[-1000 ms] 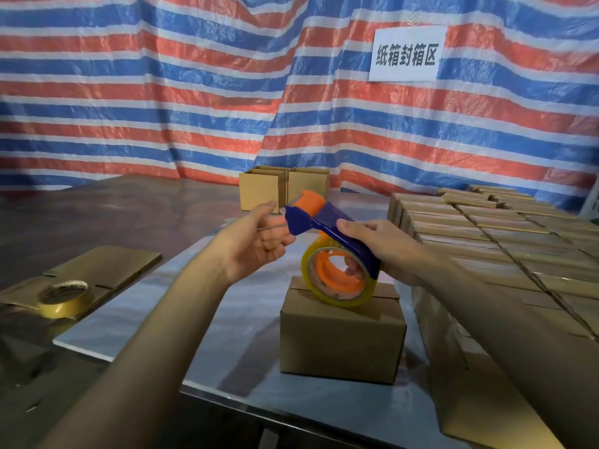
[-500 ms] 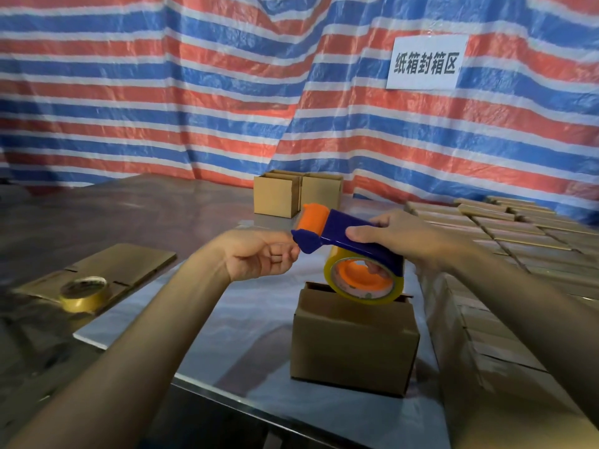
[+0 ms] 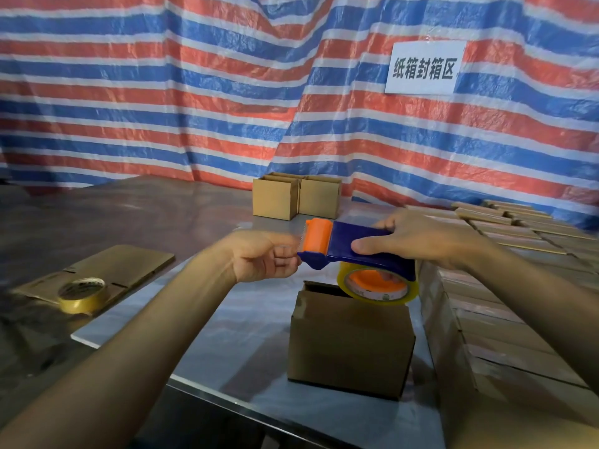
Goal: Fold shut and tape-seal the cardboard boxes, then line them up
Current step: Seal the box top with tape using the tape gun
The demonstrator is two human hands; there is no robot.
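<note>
Centre-front on the grey surface [image 3: 227, 335]: brown cardboard box [image 3: 351, 338], upright, dark gap along its top rear edge. Right above it, blue-orange tape dispenser [image 3: 356, 251] w/ clear tape roll [image 3: 377, 286] at the box's top right; touching or not, unclear. Gripped from above by right hand [image 3: 418, 236], thumb along the near side. At the orange toothed end, left hand [image 3: 262, 256], fingers curled, blurred; pinching tape or not, can't tell. Just right of the box, packed block of closed boxes [image 3: 505, 228]. Far back, two more boxes [image 3: 275, 199] side by side. Left, spare tape roll [image 3: 82, 294] on flattened cardboard [image 3: 123, 265]. Behind, striped tarp [image 3: 194, 92] w/ white sign [image 3: 424, 68]
</note>
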